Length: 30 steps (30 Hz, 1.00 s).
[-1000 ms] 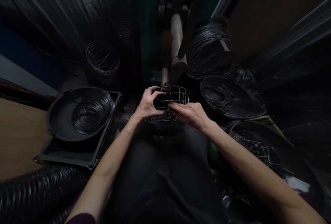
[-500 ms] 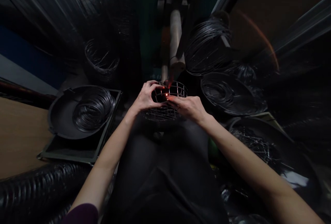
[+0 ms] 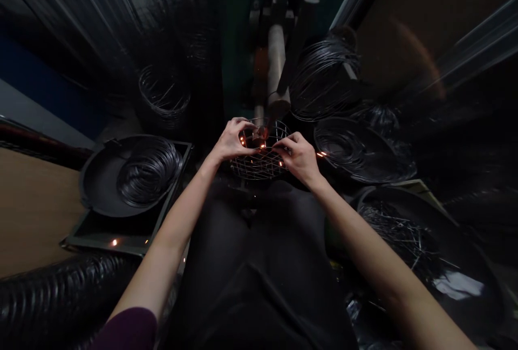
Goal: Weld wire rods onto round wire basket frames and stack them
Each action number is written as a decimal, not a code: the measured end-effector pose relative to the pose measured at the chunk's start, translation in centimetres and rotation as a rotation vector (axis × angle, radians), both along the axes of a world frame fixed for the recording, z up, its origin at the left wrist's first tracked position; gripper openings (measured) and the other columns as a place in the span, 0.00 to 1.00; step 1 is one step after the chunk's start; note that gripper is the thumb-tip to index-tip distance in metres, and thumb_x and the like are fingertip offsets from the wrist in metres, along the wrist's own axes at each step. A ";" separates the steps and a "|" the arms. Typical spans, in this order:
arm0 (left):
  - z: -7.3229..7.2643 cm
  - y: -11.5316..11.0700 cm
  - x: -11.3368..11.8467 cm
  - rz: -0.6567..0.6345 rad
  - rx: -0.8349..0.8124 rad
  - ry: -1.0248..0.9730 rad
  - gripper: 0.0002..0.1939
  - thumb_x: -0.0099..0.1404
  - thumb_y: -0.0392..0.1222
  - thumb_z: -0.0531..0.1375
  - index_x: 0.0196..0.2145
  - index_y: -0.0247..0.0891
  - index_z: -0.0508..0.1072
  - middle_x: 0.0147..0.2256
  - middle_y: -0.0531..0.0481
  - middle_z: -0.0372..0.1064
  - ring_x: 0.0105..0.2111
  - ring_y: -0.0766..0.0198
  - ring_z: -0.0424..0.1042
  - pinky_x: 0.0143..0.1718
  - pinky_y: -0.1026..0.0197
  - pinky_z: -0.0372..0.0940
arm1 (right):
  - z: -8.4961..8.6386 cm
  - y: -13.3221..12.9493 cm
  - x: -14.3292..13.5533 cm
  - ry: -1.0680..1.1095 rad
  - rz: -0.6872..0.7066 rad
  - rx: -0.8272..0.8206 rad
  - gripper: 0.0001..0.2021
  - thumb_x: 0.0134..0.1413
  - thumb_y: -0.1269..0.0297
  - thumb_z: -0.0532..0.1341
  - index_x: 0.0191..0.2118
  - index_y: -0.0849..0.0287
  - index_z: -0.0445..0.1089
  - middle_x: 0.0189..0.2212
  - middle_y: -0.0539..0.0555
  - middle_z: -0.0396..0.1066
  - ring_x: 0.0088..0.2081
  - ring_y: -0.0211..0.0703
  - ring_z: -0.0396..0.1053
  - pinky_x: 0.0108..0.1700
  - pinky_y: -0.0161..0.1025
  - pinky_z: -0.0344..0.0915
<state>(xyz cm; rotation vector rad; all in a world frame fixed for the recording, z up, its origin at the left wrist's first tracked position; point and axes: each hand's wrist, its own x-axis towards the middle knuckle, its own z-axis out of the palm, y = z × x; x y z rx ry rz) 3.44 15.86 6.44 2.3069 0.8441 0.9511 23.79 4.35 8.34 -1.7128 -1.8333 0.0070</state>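
A round wire basket (image 3: 259, 169) is held at the tip of a spot welding machine (image 3: 278, 64), just above my lap. My left hand (image 3: 232, 141) grips the basket's left side, thumb and fingers curved round its rim. On the right side, my right hand (image 3: 298, 157) is closed with thumb and forefinger pinched at the basket's wire. The machine's electrode end (image 3: 261, 133) reaches inside the basket between my hands. Bright orange sparks (image 3: 263, 146) glow at the contact and fly outward to both sides.
To the left, a dark pan (image 3: 99, 177) with a coil of wire (image 3: 149, 172) rests on a crate (image 3: 109, 242). On the right stand a pan with wire rings (image 3: 340, 142) and a basin (image 3: 477, 263) of short wire pieces (image 3: 399, 231). Large wire coils (image 3: 324, 77) hang behind.
My right hand has shifted slightly right and up, its fingers now more bent. The basket has tilted so that more of its mesh shows. Sparks have scattered further out.
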 end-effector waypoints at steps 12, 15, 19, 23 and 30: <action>-1.7 2.5 -0.9 -0.031 -0.103 -0.115 0.50 0.44 0.56 0.74 0.60 0.39 0.60 0.63 0.36 0.54 0.65 0.47 0.53 0.67 0.44 0.50 | 2.0 -3.7 1.0 0.449 -0.121 -0.149 0.26 0.66 0.46 0.45 0.40 0.57 0.75 0.41 0.57 0.72 0.42 0.44 0.70 0.47 0.41 0.66; -5.0 1.6 -3.3 -0.054 -0.393 -0.221 0.62 0.43 0.62 0.72 0.66 0.40 0.45 0.66 0.29 0.46 0.67 0.45 0.50 0.64 0.40 0.53 | 0.5 -9.1 2.6 0.660 -0.132 -0.425 0.33 0.62 0.36 0.42 0.35 0.57 0.73 0.32 0.56 0.74 0.33 0.43 0.70 0.39 0.41 0.68; -7.6 0.6 -4.6 0.026 -0.592 -0.345 0.63 0.39 0.61 0.72 0.64 0.42 0.42 0.63 0.28 0.51 0.64 0.46 0.57 0.60 0.41 0.59 | -2.7 -13.4 3.2 1.018 -0.057 -0.774 0.26 0.53 0.35 0.56 0.32 0.56 0.69 0.29 0.56 0.74 0.30 0.45 0.72 0.35 0.44 0.71; -5.9 -0.7 -4.8 0.092 -0.352 -0.357 0.53 0.41 0.55 0.72 0.59 0.41 0.50 0.59 0.36 0.57 0.61 0.51 0.61 0.61 0.45 0.58 | -1.9 -13.4 1.3 1.042 0.047 -0.821 0.23 0.49 0.46 0.65 0.46 0.57 0.69 0.35 0.55 0.73 0.33 0.41 0.73 0.38 0.41 0.71; 0.4 -4.5 -5.3 0.001 0.099 0.012 0.40 0.44 0.45 0.73 0.53 0.43 0.63 0.55 0.42 0.61 0.57 0.49 0.61 0.60 0.46 0.58 | 4.1 -6.6 -3.3 0.767 0.229 -0.761 0.23 0.47 0.48 0.66 0.44 0.61 0.74 0.24 0.48 0.70 0.21 0.31 0.59 0.23 0.32 0.57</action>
